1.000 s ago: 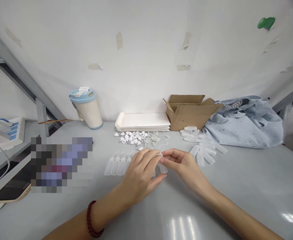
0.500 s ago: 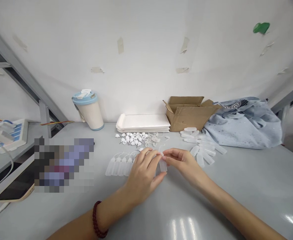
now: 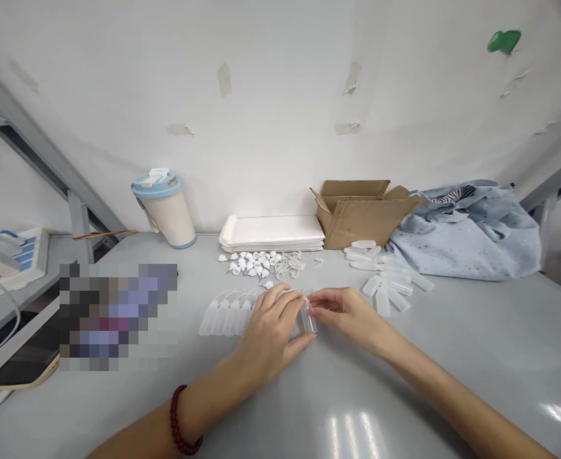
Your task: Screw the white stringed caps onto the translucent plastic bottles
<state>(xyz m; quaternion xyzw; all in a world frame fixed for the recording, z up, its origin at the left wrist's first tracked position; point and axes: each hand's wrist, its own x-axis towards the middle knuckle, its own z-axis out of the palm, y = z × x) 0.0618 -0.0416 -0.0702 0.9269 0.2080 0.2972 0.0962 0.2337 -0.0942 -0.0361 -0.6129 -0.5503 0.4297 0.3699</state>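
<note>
A row of small translucent plastic bottles (image 3: 220,319) with white caps and looped cords lies flat on the table. At its right end, my left hand (image 3: 271,331) arches over the row and grips a small plastic bottle (image 3: 308,320), fingertips at its top and thumb at its base. My right hand (image 3: 350,312) is pinched closed against the upper right side of that same bottle. My fingers hide the cap end, and my left hand covers part of the row. Behind it lie loose white caps (image 3: 252,262) and a heap of cord loops (image 3: 292,263).
Loose clear bottles (image 3: 388,287) are spread to the right. Along the wall stand a tumbler (image 3: 166,213), stacked white envelopes (image 3: 273,231), an open cardboard box (image 3: 364,223) and a light-blue cloth bag (image 3: 472,236). A phone (image 3: 27,357) lies at left beside a blurred area.
The bottle between my hands has shifted slightly left, closer against the row. My right fingertips have moved down a little from the top onto its side. The view has shifted slightly.
</note>
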